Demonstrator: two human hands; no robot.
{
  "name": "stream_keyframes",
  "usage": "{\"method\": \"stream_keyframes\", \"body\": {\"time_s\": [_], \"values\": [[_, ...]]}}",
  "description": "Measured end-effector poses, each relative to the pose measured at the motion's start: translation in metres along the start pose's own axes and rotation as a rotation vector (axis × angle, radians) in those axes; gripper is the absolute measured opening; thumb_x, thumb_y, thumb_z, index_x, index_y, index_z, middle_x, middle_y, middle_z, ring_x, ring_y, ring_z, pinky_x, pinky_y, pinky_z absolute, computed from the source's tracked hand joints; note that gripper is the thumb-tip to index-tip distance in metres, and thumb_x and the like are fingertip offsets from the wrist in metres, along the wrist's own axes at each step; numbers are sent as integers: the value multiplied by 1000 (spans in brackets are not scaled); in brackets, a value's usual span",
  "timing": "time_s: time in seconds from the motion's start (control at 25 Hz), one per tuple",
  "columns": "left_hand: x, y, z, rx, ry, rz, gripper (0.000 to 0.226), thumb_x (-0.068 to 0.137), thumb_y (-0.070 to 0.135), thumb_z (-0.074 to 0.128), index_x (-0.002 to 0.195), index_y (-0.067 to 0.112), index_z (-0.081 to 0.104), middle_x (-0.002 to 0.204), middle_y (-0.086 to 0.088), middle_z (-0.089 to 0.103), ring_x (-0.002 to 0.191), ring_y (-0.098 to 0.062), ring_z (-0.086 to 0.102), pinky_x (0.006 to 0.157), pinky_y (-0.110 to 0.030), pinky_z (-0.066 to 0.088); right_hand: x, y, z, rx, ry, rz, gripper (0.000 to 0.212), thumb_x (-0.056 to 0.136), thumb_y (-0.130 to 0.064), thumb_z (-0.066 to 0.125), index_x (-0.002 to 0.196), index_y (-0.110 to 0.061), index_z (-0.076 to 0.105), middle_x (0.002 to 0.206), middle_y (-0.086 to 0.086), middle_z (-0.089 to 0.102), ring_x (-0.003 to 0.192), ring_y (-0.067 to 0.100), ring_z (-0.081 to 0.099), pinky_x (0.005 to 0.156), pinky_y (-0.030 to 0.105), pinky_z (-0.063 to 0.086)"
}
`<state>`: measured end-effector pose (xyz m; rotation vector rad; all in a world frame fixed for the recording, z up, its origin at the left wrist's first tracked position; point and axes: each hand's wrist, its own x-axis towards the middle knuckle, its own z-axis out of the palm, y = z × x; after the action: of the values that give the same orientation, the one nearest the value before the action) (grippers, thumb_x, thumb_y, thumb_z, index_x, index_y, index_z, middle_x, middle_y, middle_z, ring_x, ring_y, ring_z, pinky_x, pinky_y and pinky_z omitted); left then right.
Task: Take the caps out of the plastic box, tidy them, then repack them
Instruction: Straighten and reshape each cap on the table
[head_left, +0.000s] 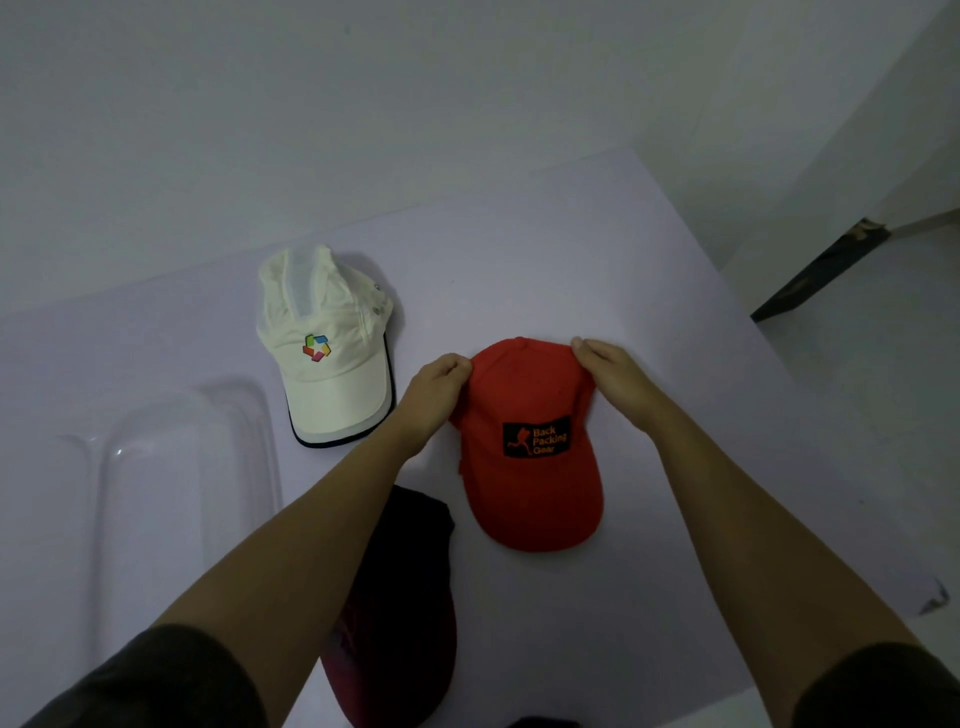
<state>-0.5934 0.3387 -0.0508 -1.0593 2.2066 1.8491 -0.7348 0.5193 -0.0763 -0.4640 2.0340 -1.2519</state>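
A red cap (530, 483) with a black patch lies flat on the white table (649, 291), brim toward me. My left hand (434, 395) pinches the left edge of its crown. My right hand (610, 371) grips the crown's upper right edge. A cream cap (327, 374) with a coloured logo lies to the left, further back. A dark cap with a maroon brim (405, 613) lies near me, partly hidden under my left forearm. The clear plastic box (150, 499) stands at the left.
The table's right edge (810, 395) drops to a pale floor. A dark strip (821, 270) lies on the floor at the right. A white wall rises behind the table. A small dark mark (935, 603) sits at the table's near right corner.
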Motion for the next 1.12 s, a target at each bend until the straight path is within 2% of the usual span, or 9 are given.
{"method": "stream_keyframes", "body": {"time_s": [0.16,0.28,0.36,0.6,0.72,0.84,0.92,1.0,1.12], "values": [[3,15,7,-143,-20,-88,17,89,17,34,89,12,50,84,-8,47,78,-20,40,70,-30,33,-2,-16,5,4,-10,-24,35,98,-38,40,67,-21,41,69,-4,37,65,10,36,63,28,31],[6,19,3,-186,-135,-97,37,96,33,41,104,4,62,98,-11,64,89,-19,58,86,-34,47,0,-22,8,-45,34,-36,35,99,-36,37,67,-22,39,66,-7,36,60,7,34,58,24,30],[9,17,1,-200,-192,-56,42,98,32,43,108,-5,62,102,-17,65,93,-23,59,93,-39,49,0,-25,11,-100,67,-27,34,100,-35,33,69,-21,38,68,-5,37,61,8,36,58,24,31],[6,17,2,-396,-149,-21,29,98,30,42,99,15,66,100,-3,69,96,-16,63,84,-26,51,0,-29,23,-81,138,-70,35,101,-34,31,69,-20,35,66,-5,36,60,8,34,50,13,31],[7,12,0,-308,-184,-48,37,96,34,47,108,4,66,106,-11,69,98,-20,64,87,-30,52,-1,-27,24,-71,145,-73,36,100,-33,34,67,-21,34,65,-6,34,59,8,33,49,14,30],[8,10,1,-272,-178,-39,36,96,34,48,101,3,65,98,-12,68,91,-21,62,82,-30,52,-1,-27,21,1,106,-67,39,97,-38,41,62,-23,33,62,-8,34,57,7,33,55,22,29],[9,9,5,-266,-174,-22,30,95,35,49,95,9,65,91,-7,68,83,-16,63,73,-26,54,-2,-31,17,26,17,-74,36,94,-44,47,63,-24,47,64,-12,47,61,4,46,61,20,36],[7,10,8,-243,-146,-13,22,93,34,52,91,14,60,84,-2,66,73,-10,62,59,-19,50,0,-34,14,-34,-52,-91,22,92,-40,53,81,-25,65,81,-14,64,79,3,61,73,18,45],[6,9,10,-165,-73,22,28,92,36,54,72,15,53,67,1,57,58,-9,52,50,-18,42,2,-38,13,-85,-56,-95,21,92,-35,54,88,-20,67,84,-10,66,79,3,62,70,18,45]]}}
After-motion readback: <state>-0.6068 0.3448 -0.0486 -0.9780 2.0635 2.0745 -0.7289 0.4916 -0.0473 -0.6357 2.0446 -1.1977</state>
